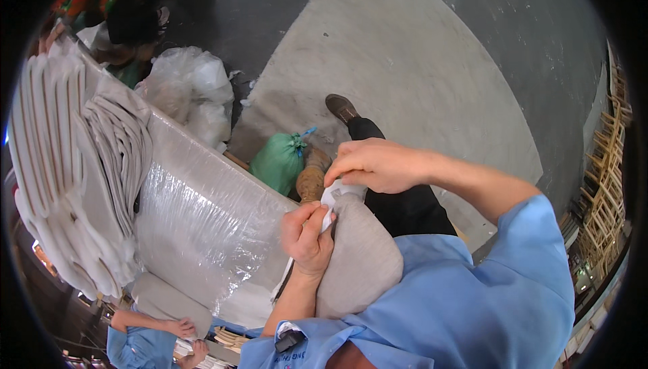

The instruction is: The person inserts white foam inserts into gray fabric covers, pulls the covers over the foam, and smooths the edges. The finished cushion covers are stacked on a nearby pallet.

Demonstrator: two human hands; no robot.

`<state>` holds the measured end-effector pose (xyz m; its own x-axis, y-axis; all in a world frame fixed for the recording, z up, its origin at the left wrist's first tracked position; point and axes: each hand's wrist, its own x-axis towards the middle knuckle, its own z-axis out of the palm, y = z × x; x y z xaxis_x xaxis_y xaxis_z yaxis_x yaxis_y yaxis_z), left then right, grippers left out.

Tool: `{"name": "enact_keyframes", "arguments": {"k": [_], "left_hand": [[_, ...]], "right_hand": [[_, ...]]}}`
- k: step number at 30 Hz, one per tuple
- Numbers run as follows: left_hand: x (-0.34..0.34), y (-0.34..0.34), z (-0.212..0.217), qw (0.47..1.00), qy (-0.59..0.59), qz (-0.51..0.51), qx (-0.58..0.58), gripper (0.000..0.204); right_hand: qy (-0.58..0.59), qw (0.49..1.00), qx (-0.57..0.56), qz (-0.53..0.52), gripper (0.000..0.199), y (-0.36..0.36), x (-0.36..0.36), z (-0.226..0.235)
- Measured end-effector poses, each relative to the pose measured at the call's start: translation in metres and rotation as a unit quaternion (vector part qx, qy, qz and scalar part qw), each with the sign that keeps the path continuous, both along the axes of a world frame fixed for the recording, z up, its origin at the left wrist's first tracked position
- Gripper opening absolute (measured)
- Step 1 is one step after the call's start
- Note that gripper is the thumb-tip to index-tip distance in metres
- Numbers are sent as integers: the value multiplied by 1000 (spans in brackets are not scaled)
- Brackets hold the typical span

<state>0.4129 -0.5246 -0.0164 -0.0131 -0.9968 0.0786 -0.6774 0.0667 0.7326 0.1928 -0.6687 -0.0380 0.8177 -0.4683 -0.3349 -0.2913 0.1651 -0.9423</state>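
Both hands pinch white stuffing (332, 198) at the cushion (358, 258) mouth: left hand (307, 237) below it, right hand (374, 164) above. Best to keep the cover bunched tight on the lap; green bag (278, 161) lies beyond.

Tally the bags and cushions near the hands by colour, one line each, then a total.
Green tied bag: 1
Clear plastic bag: 1
Beige cushion, held against the body by the left hand and right hand, both gripping the white filling at its open end: 1
Total: 3
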Motion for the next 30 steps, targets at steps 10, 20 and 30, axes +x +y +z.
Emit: {"name": "enact_keyframes", "arguments": {"k": [10,20,30], "left_hand": [[0,-4,-2,997,55,40,39,22],[-13,-31,-14,973,81,75,203,13],[-27,-43,-68,912,105,61,392,35]], "right_hand": [[5,972,139,190,22,-23,29,-22],[96,946,277,-141,21,33,17,-28],[134,831,452,-296,21,79,7,-75]]}}
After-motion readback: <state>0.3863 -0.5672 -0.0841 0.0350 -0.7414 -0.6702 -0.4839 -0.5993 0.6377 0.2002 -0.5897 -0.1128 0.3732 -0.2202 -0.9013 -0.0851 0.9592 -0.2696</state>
